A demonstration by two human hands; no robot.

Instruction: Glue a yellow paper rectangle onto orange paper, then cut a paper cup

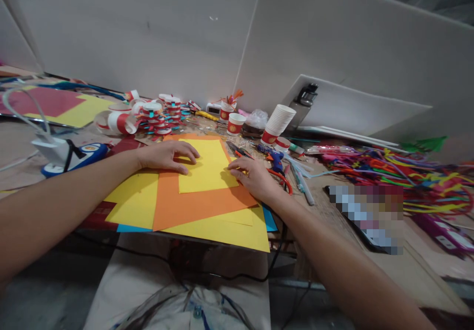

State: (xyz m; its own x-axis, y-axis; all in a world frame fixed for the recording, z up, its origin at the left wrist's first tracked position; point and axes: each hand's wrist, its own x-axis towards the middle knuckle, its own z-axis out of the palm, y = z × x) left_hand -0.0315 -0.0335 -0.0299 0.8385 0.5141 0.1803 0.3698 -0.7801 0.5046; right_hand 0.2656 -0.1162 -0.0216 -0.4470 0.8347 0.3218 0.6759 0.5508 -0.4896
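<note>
A small yellow sheet of paper [207, 167] lies on a larger orange sheet [174, 204], with bigger yellow sheets [237, 233] beneath and blue corners [269, 219] showing. My left hand [170, 156] is over the small sheet's left side, its fingers curved and its thumb apart from them. At the opposite edge, my right hand [252, 174] has its fingertips near or on the paper, fingers slightly parted. Neither hand grips anything that I can see; exact fingertip contact is hard to tell.
Behind the paper stand decorated paper cups [151, 115], a cup stack [277, 122] and a dark bottle [301, 105]. Right of my right hand are a blue glue gun [276, 159], a phone [355, 221] and colourful pipe cleaners [400, 177]. A power strip [76, 158] sits left.
</note>
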